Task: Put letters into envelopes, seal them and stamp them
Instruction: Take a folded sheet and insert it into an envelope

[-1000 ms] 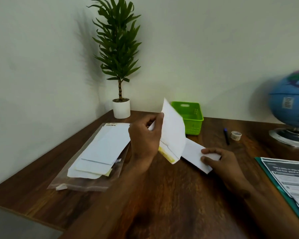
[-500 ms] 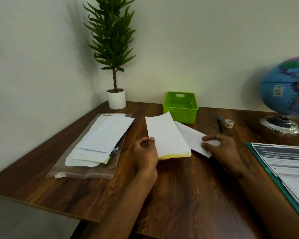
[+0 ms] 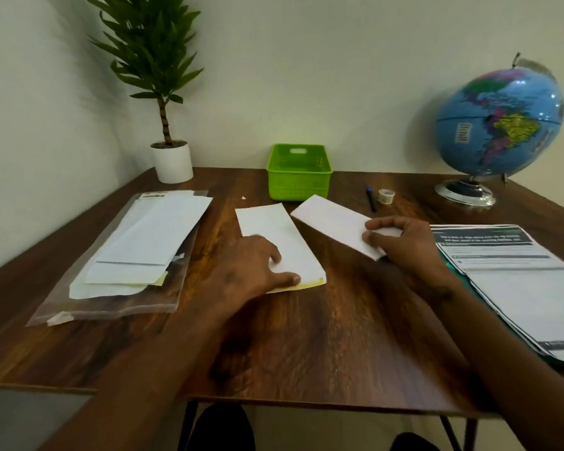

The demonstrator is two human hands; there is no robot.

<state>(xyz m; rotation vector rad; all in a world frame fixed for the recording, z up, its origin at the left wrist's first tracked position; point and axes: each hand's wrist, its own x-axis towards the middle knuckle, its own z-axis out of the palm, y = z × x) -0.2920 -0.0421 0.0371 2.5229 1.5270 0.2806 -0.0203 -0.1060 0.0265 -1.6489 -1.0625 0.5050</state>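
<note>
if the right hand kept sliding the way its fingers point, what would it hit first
The right hand grips the folded letter, fingers pointing left across the table. Going straight on, it would probably first meet the envelope under the left hand; a narrow strip of bare wood lies between them.

Two hands [image 3: 248,271] [image 3: 404,242], one envelope [image 3: 274,236], one folded letter [image 3: 329,219], one basket [image 3: 298,172], one pen [image 3: 371,199], one tape roll [image 3: 386,196], one globe [image 3: 498,122], one plant [image 3: 157,60].
</note>
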